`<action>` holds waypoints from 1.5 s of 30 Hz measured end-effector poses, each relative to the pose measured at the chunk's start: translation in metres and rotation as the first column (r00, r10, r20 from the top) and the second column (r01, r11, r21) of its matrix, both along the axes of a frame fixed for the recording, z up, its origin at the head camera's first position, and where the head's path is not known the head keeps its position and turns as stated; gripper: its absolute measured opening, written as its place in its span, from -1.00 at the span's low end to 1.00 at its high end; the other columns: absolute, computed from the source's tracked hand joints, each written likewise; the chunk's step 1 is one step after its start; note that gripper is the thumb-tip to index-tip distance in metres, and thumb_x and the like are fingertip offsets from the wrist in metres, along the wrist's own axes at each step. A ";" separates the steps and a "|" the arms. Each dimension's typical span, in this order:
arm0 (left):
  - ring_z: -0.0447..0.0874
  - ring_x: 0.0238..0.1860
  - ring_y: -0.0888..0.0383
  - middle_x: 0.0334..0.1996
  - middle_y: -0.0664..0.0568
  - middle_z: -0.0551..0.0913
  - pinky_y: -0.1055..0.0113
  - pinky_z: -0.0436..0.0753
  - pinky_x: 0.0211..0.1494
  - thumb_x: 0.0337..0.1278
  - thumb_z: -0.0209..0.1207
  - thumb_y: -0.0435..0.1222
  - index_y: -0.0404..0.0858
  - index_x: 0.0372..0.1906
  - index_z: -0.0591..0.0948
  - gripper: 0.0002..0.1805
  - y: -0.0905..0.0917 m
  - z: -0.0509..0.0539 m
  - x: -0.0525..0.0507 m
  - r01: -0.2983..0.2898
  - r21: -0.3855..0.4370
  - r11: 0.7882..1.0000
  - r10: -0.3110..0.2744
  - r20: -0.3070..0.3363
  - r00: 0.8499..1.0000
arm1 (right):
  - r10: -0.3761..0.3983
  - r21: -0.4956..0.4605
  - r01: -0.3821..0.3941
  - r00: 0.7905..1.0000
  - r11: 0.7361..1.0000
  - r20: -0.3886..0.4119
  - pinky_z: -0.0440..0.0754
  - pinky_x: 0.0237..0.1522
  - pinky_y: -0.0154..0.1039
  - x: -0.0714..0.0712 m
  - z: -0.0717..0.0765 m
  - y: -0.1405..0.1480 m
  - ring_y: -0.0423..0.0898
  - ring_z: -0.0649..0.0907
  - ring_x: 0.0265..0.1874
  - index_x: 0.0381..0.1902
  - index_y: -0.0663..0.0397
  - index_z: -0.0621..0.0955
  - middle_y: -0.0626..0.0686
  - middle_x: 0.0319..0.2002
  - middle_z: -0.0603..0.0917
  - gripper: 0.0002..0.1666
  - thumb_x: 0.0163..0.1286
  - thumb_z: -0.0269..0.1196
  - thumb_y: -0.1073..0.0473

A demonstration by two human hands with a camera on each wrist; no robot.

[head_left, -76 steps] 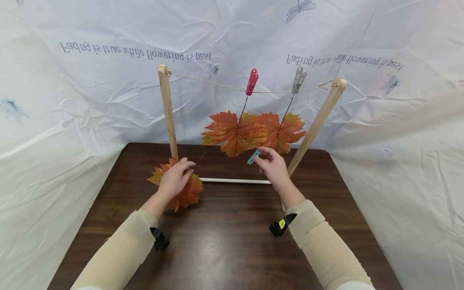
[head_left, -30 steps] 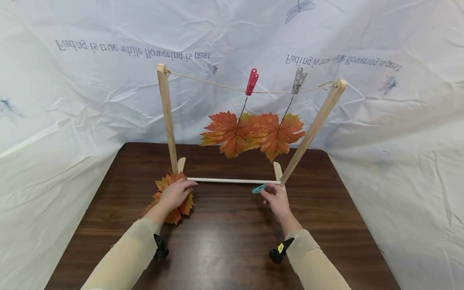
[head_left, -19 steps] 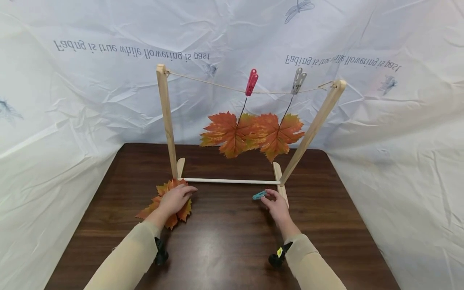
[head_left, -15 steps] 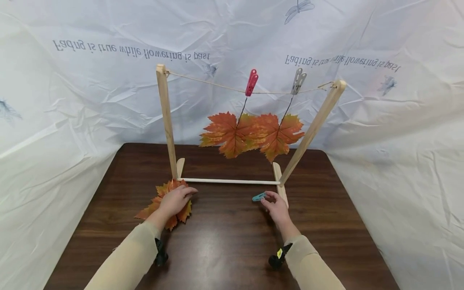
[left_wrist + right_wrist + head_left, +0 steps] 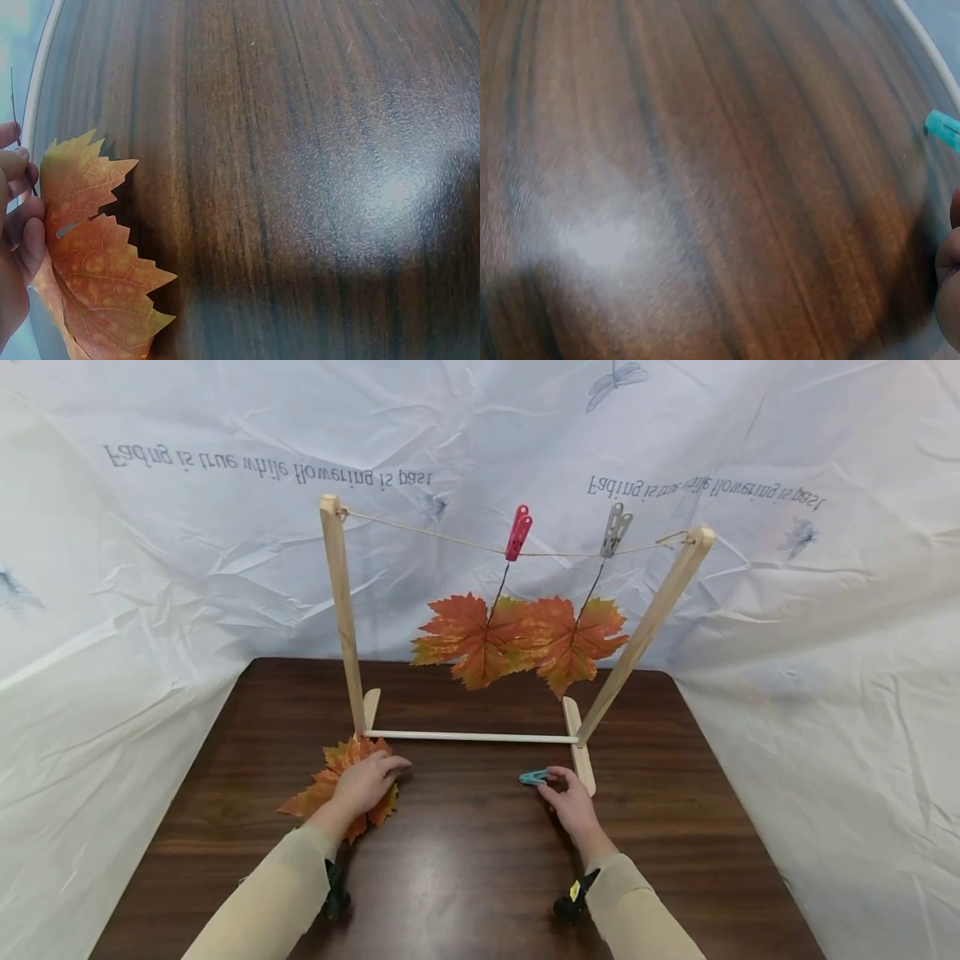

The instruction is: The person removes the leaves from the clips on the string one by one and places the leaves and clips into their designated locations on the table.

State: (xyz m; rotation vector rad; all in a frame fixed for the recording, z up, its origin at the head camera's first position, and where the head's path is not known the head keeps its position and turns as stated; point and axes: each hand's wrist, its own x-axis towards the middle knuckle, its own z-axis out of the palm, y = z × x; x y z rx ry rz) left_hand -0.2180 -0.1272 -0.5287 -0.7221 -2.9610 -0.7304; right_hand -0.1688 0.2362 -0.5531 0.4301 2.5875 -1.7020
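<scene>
In the head view my left hand [image 5: 366, 787] is over an orange artificial maple leaf [image 5: 327, 787], low by the rack's left post. The left wrist view has that hand [image 5: 16, 225] pinching the leaf's thin dark stem [image 5: 25, 161], with the orange blade [image 5: 105, 262] spread beneath. My right hand [image 5: 572, 802] pinches a small teal clothespin [image 5: 533, 777] between thumb and fingers, near the rack's right foot. Only the tip of the clothespin [image 5: 943, 129] and part of the hand [image 5: 949, 277] show in the right wrist view.
A wooden rack stands on the dark table [image 5: 450, 860], with a left post [image 5: 343, 618], right post [image 5: 645, 635] and white crossbar [image 5: 472, 737]. From its string, a red clothespin [image 5: 518, 533] and a grey clothespin [image 5: 616, 531] hold two leaves [image 5: 476, 639]. White printed cloth [image 5: 225, 568] surrounds the table.
Both hands have come down and back towards me from beside the hanging leaves, the left with its leaf, the right with the teal clothespin. In the last half second they move only slightly.
</scene>
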 end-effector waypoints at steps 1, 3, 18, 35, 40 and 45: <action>0.53 -0.50 0.16 -0.29 0.09 0.57 0.27 0.50 -0.48 0.25 0.15 -0.31 -0.03 -0.05 0.68 -0.77 0.000 -0.001 0.000 -0.001 -0.005 1.000 0.001 0.002 1.000 | 0.004 0.005 -0.004 1.000 1.000 0.002 0.48 -0.49 -0.30 0.000 0.000 0.000 -0.13 0.48 -0.57 0.14 0.19 0.45 0.18 -0.01 0.52 -0.53 0.29 0.26 0.23; 0.51 -0.52 0.17 -0.29 0.10 0.57 0.28 0.48 -0.51 0.24 0.16 -0.31 -0.01 -0.06 0.68 -0.77 0.001 -0.002 0.000 -0.003 -0.014 1.000 0.003 -0.002 1.000 | 0.014 0.018 -0.014 1.000 1.000 0.003 0.49 -0.49 -0.30 0.001 -0.001 0.000 -0.12 0.48 -0.56 0.13 0.20 0.46 0.18 -0.02 0.53 -0.53 0.28 0.27 0.22; 0.59 -0.44 0.09 -0.25 0.08 0.59 0.17 0.55 -0.44 0.21 0.18 -0.30 0.01 -0.07 0.68 -0.77 0.000 -0.003 -0.003 0.000 -0.030 1.000 -0.001 -0.035 0.999 | 0.035 0.115 -0.036 0.999 0.993 0.008 0.52 -0.48 -0.26 0.001 -0.003 0.002 -0.11 0.51 -0.49 0.06 0.26 0.51 0.18 -0.12 0.57 -0.55 0.21 0.30 0.29; 0.63 -0.32 0.09 -0.18 0.08 0.61 0.16 0.58 -0.39 0.19 0.20 -0.31 -0.05 -0.03 0.67 -0.74 -0.004 0.001 0.000 -0.002 -0.006 1.000 0.002 0.005 1.000 | 0.043 0.156 -0.044 0.999 0.987 0.011 0.57 -0.50 -0.26 0.001 -0.003 0.003 -0.15 0.55 -0.61 -0.01 0.33 0.52 0.13 -0.29 0.54 -0.58 0.16 0.31 0.32; 0.64 -0.25 0.08 -0.13 0.06 0.62 0.13 0.59 -0.32 0.19 0.20 -0.30 -0.04 -0.02 0.66 -0.73 -0.004 0.000 -0.001 0.009 -0.012 1.000 -0.009 0.015 1.000 | 0.051 0.143 -0.050 0.999 0.988 -0.005 0.58 -0.49 -0.24 0.002 -0.004 0.004 -0.14 0.56 -0.61 0.01 0.33 0.51 0.15 -0.27 0.53 -0.56 0.17 0.31 0.29; 0.63 -0.17 0.04 -0.06 0.03 0.62 0.06 0.58 -0.21 0.17 0.22 -0.28 -0.05 0.02 0.65 -0.71 -0.005 -0.002 -0.001 0.017 0.000 1.000 -0.017 0.044 0.999 | 0.049 0.138 -0.048 0.999 0.989 -0.004 0.58 -0.49 -0.24 0.003 -0.004 0.005 -0.14 0.56 -0.61 0.02 0.32 0.50 0.17 -0.24 0.53 -0.55 0.18 0.31 0.28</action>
